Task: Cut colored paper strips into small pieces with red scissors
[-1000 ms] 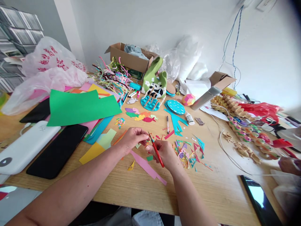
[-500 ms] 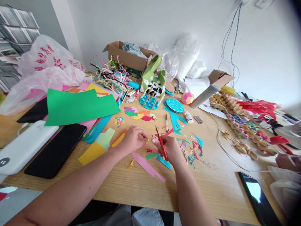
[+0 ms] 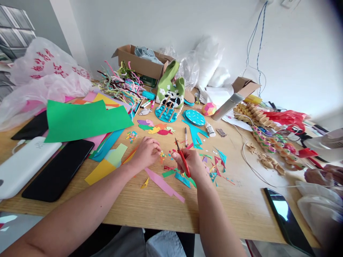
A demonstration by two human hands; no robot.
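My right hand is wrapped around red-handled scissors, whose blades point up and away from me. My left hand hovers left of them with thumb and fingers pinched together; whatever is between the fingertips is too small to make out. Tiny coloured paper bits lie by its fingertips. Beneath and beside the right hand are paper scraps, among them a blue piece and a green strip. A pink paper strip lies nearer me. Beyond the hands are several paper fish and a small confetti pile.
Green paper covers coloured sheets at left, near a black phone and white power bank. Blue discs, a glue bottle and a grey cylinder stand behind. Another person's hands are at right, beyond a phone.
The view has shifted slightly, so everything sits further left and higher. My left fingertips are a little further from the scissors. More of the other person's hands shows at right.
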